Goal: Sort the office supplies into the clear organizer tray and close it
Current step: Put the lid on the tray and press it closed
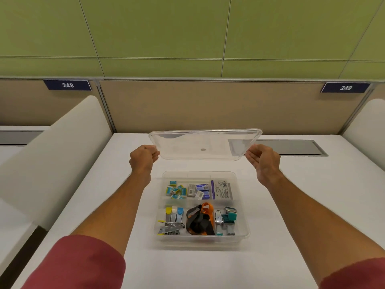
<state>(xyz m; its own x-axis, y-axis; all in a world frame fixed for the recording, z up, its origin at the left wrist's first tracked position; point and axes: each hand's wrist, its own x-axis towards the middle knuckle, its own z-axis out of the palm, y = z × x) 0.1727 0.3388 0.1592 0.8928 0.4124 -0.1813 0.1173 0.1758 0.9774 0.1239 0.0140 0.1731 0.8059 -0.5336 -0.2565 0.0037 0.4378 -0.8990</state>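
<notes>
We saw the white counter (281,205) carrying the clear organizer tray (242,234), filled and uncovered. Above and behind it we held the clear lid (205,143), left hand (143,158) and right hand (263,160) gripping its ends.

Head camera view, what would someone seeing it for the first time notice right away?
First, the clear lid held up above the white desk, the left hand and right hand gripping its two ends. Just below it sits the open clear tray, already filled: small boxes in the far compartments, staplers and an orange and black strap in the near ones.
</notes>
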